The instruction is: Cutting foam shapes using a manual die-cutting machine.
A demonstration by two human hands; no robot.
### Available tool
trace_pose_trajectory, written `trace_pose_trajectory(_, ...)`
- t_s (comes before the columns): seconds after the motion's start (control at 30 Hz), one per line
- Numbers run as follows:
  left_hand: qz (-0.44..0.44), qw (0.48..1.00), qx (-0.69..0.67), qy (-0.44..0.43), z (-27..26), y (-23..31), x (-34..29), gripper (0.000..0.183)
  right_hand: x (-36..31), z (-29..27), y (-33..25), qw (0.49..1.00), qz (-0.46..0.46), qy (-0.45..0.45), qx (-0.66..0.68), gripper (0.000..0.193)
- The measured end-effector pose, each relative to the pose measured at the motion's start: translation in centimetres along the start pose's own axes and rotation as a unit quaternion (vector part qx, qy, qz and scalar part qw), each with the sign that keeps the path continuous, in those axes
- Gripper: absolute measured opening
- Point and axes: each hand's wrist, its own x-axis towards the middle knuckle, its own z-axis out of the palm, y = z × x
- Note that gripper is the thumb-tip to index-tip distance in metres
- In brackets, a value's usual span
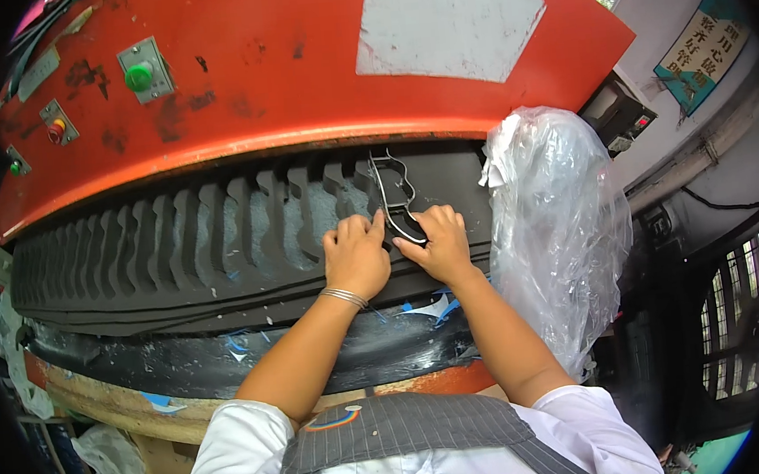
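Note:
A narrow metal strip cutter (381,183), bent into a long outline with one wavy side, stands on a thick dark grey foam sheet (446,178). My left hand (356,255), with bangles at the wrist, is closed at the cutter's near left edge, its index finger against the metal. Thumb and fingers of my right hand (438,241) grip the cutter's near right end. Left of the cutter, a long row of wavy-edged cutouts runs through the foam, with bluish-grey material showing in several gaps.
An orange-red machine beam (296,83) spans just beyond the foam, carrying a green button (139,77) and a red knob (56,130). A bulky clear plastic bag (557,232) stands at the right. Blue and white scraps (434,307) lie along the dark near edge.

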Motion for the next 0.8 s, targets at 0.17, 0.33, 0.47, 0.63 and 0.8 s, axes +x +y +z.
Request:
trace_pose_trajectory(0.17, -0.006, 0.974, -0.226, -0.023, -5.2, -4.0, 1.2, 0.061, 2.5, -3.4, -2.0, 1.000, 0.013, -0.018, -0.015, 0.061)
trace_pose_trajectory(0.33, -0.149, 0.887, -0.242, 0.364, -17.6, -21.2, 2.7, 0.056, 7.9, -4.2, -7.6, 0.978, 0.093, 0.115, 0.148, 0.047)
trace_pose_trajectory(0.47, -0.208, 0.826, -0.090, 0.516, -30.7, -41.6, -0.6, 0.057, 16.3, 2.6, -15.9, 0.978, -0.116, 0.025, 0.172, 0.057)
trace_pose_trajectory(0.63, -0.353, 0.755, 0.084, 0.546, -44.7, -51.0, -3.9, 0.058, 26.2, 4.3, -25.1, 0.935, -0.155, 0.147, 0.284, 0.057)
trace_pose_trajectory(0.8, -0.306, 0.702, 0.001, 0.644, -50.7, -53.3, -1.0, 0.080, 30.0, 3.9, -28.3, 0.937, -0.082, 0.162, 0.299, 0.023)
